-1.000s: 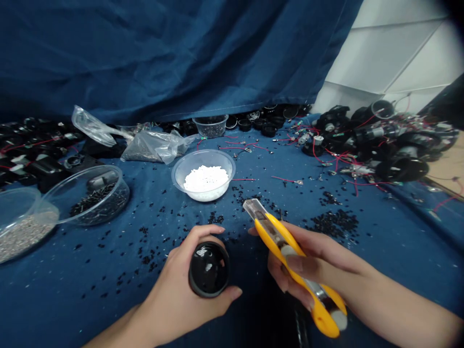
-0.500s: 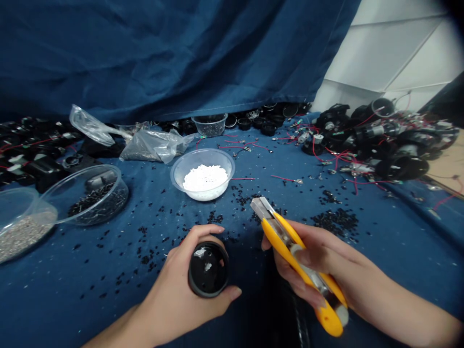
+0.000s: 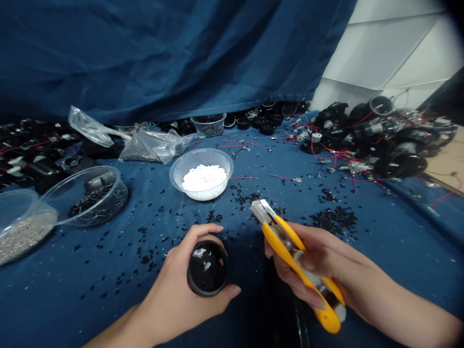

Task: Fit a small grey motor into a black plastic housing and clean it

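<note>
My left hand (image 3: 181, 285) is wrapped round a glossy black round part (image 3: 208, 268) held just above the blue cloth. My right hand (image 3: 319, 263) grips a yellow utility knife (image 3: 297, 263) whose metal tip points up and left, a short way right of the black part. Small black bits (image 3: 335, 220) lie scattered on the blue cloth (image 3: 90, 270) round both hands.
A clear bowl of white pellets (image 3: 202, 174) stands beyond the hands. At the left are a clear bowl of dark pieces (image 3: 89, 195) and a tub of grey grains (image 3: 20, 227). Plastic bags (image 3: 152, 145) lie further back. A heap of black parts with red wires (image 3: 373, 145) fills the right.
The knife in my right hand has turned slightly, its tip shifting a little right and its edge now showing. My left hand and the black part have hardly moved.
</note>
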Demonstrator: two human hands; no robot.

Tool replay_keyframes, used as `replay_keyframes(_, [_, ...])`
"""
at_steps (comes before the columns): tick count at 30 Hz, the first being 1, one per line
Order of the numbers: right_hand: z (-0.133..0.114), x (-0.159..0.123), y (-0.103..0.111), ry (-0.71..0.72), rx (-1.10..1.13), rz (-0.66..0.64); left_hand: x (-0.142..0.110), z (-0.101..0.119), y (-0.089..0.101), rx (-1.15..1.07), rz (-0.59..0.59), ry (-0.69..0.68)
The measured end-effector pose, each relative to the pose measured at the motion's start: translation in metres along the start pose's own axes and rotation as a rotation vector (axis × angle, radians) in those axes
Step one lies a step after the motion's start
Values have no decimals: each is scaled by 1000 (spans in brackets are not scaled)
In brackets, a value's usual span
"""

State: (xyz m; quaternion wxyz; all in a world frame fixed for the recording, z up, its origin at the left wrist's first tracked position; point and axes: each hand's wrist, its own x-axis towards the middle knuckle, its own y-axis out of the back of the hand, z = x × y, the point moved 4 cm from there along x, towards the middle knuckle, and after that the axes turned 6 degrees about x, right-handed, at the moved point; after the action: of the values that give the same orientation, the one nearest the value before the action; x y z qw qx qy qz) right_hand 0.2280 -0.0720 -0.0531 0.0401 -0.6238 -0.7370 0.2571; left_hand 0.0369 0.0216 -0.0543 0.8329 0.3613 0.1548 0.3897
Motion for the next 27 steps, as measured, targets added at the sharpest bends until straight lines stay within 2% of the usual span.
replay_keyframes(17, [2,11,1,69,153,-86,0,0,0,-16,20,16])
replay_keyframes(27, [-6,8,-5,44,96,-98,-2,-3,-1,-13,-1,11])
